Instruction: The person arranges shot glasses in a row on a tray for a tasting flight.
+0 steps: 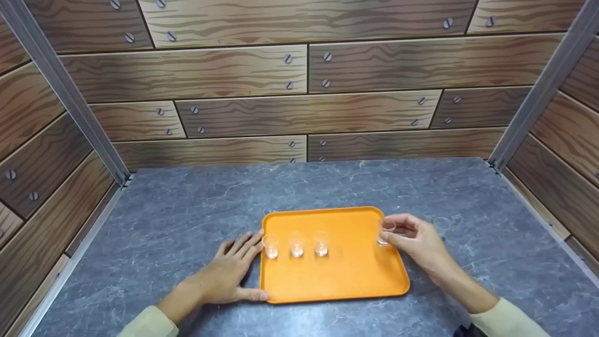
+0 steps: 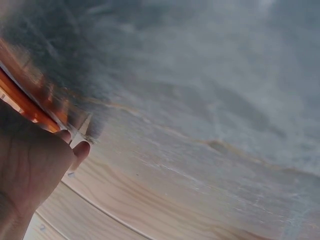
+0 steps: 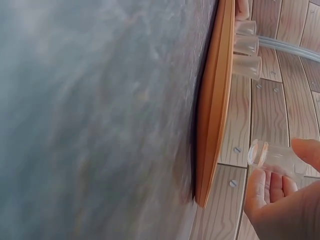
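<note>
In the head view, the left hand (image 1: 231,269) lies with straight fingers against an orange rectangular tray's (image 1: 341,278) left edge; the right hand (image 1: 421,243) pinches and partly covers a small transparent cup (image 1: 381,235). Three more transparent cups (image 1: 296,246) stand on the tray.

The left wrist view leaves the tray a cut-off sliver.

In the right wrist view, the pinched cup hangs above the tray, whose rim hides the other cups' bases.

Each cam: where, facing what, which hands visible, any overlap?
Head: on head, forward and down at orange tray; left hand, right hand show.
Left wrist: on wrist, across tabletop; left hand shows.
Right wrist: on wrist, along tray; right hand holds clear cup, left hand barely in.
Head and right wrist share all four cups.
</note>
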A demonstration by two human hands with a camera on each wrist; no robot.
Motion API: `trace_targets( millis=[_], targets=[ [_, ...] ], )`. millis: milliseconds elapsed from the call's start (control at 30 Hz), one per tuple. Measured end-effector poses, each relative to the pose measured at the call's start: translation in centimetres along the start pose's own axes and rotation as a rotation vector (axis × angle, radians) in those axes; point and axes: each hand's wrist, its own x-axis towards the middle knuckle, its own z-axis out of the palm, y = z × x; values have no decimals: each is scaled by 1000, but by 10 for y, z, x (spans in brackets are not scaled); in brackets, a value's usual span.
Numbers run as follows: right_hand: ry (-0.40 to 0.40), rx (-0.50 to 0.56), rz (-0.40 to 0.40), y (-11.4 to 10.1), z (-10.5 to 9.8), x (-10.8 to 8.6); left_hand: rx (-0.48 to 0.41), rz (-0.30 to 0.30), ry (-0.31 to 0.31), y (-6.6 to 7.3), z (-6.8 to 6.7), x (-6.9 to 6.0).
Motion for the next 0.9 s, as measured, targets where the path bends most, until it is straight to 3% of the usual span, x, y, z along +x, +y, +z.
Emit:
trace_targets(
  millis=[167, 367, 900],
  targets=[
    [-56, 15, 18, -1, 11, 1, -3, 2, 1, 0, 0, 0],
    [-70, -32, 41, -2, 22, 1, -32, 4, 11, -1, 1, 0],
    [-165, -88, 14, -1, 41, 7, -11, -3, 7, 0, 0, 1]
  ],
)
